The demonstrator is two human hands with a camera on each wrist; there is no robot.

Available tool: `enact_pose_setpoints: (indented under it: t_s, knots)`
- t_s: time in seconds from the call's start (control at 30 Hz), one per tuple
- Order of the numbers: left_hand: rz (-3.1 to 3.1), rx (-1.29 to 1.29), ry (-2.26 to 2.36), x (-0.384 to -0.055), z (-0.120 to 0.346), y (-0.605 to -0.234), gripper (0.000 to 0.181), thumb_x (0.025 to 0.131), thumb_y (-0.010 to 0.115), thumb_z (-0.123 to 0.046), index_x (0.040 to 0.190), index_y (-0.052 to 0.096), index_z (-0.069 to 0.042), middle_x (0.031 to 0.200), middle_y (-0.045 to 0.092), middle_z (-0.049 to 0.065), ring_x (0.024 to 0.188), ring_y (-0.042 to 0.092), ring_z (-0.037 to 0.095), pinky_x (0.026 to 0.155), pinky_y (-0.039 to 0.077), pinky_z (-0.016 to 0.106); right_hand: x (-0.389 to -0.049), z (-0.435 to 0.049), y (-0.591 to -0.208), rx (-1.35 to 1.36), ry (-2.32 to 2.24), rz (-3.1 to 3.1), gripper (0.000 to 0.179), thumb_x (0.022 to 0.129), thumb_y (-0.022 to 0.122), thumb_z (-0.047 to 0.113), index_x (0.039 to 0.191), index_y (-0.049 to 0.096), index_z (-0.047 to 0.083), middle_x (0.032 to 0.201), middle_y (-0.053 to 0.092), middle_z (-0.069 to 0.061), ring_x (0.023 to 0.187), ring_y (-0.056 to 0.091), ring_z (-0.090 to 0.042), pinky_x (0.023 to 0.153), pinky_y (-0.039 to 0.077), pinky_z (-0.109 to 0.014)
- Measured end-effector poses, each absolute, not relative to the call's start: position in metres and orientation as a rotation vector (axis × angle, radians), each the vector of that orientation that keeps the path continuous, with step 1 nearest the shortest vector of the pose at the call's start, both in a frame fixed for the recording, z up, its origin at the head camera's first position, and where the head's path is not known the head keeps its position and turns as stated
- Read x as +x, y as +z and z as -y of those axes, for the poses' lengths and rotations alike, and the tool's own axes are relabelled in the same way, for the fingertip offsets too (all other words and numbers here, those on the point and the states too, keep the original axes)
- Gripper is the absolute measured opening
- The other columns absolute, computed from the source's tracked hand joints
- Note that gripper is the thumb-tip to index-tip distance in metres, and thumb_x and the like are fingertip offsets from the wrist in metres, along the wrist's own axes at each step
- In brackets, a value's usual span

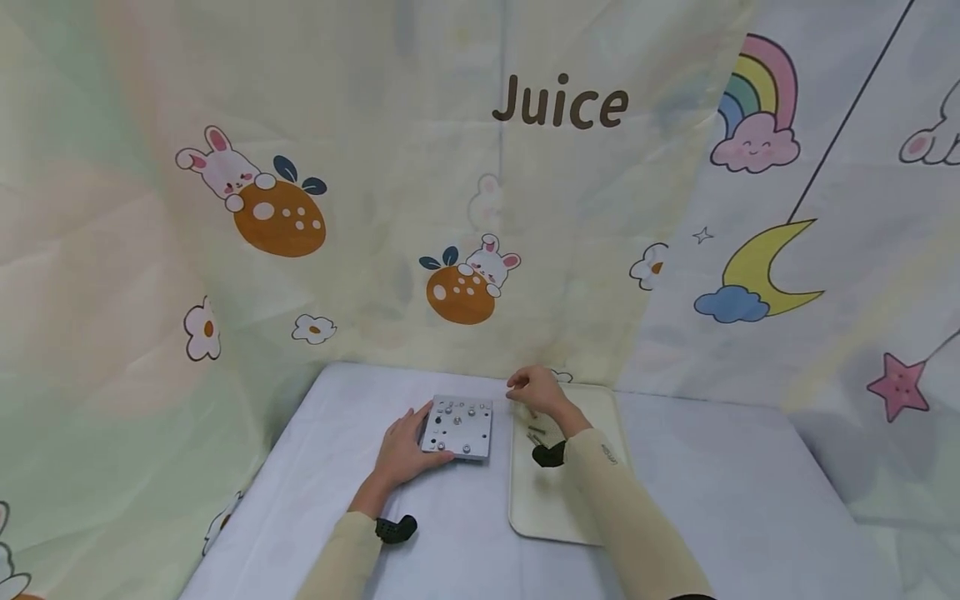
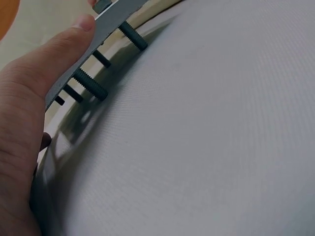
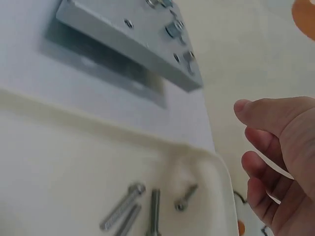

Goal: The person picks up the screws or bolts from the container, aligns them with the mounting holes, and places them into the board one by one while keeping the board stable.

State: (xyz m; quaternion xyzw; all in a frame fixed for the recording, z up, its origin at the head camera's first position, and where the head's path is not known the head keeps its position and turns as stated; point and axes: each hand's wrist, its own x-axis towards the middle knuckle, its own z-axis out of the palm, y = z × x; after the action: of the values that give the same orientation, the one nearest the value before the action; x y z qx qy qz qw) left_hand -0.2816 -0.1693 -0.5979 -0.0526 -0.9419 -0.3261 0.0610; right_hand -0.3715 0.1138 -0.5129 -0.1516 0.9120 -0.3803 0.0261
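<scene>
Right hand (image 1: 540, 388) near tray (image 1: 544, 502) (fingers loosely curled)

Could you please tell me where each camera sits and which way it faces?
Head: worn on the head, facing forward and down at the metal plate and tray; left hand, right hand and sleeves show.
Left wrist: faces the plate's edge and threaded shafts beneath; left hand shows.
Right wrist: faces across the tray toward the plate; right hand shows.
Shared: head and right wrist both show the tray's loose screws.
</scene>
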Motion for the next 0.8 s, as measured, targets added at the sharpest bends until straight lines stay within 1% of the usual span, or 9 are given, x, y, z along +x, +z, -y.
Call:
enact_pose_setpoints:
  t_s: [0.27,0.47,0.63,0.8]
  knots:
    - [2.844,-0.178,-0.975,-0.282,0.170,-0.598,0.119,0.057,0.064,-0.087,0.154,0.031,-0.025,0.153,0.037,0.008,0.142,0.025,0.036,0.111,0.021,0.058,-0.364,-0.152,-0.521,-0.505,-1.203,-2.879,0.010,0.083,0.076,0.008,0.090,0.073,0.002,0.082,0.064,-0.002,0.076,0.059,-0.018,0.068,0.050,-0.034]
    - [2.848,-0.172,-1.012,-0.274,0.172,-0.596,0.119,0.058,0.066,-0.085,0.154,0.030,-0.024,0.152,0.037,0.010,0.141,0.025,0.038,0.110,0.022,0.061,-0.351,-0.167,-0.538,-0.441,-1.206,-2.872,0.009,0.084,0.075,0.010,0.091,0.075,0.004,0.084,0.066,-0.001,0.077,0.060,-0.017,0.065,0.051,-0.033]
    - [2.886,-0.165,-1.008,-0.274,0.172,-0.596,0.120,0.058,0.065,-0.086,0.155,0.027,-0.025,0.154,0.035,0.008,0.143,0.022,0.036,0.111,0.020,0.060,-0.339,-0.176,-0.548,-0.386,-1.224,-2.856,0.008,0.085,0.075,0.014,0.091,0.075,0.007,0.083,0.066,0.001,0.077,0.059,-0.015,0.062,0.050,-0.030]
    - [2.878,-0.180,-0.985,-0.278,0.172,-0.595,0.119,0.059,0.064,-0.086,0.155,0.027,-0.026,0.154,0.035,0.008,0.142,0.023,0.036,0.111,0.021,0.059,-0.323,-0.181,-0.549,-0.353,-1.275,-2.848,0.007,0.083,0.076,0.014,0.088,0.075,0.010,0.080,0.066,0.003,0.074,0.058,-0.015,0.062,0.049,-0.030]
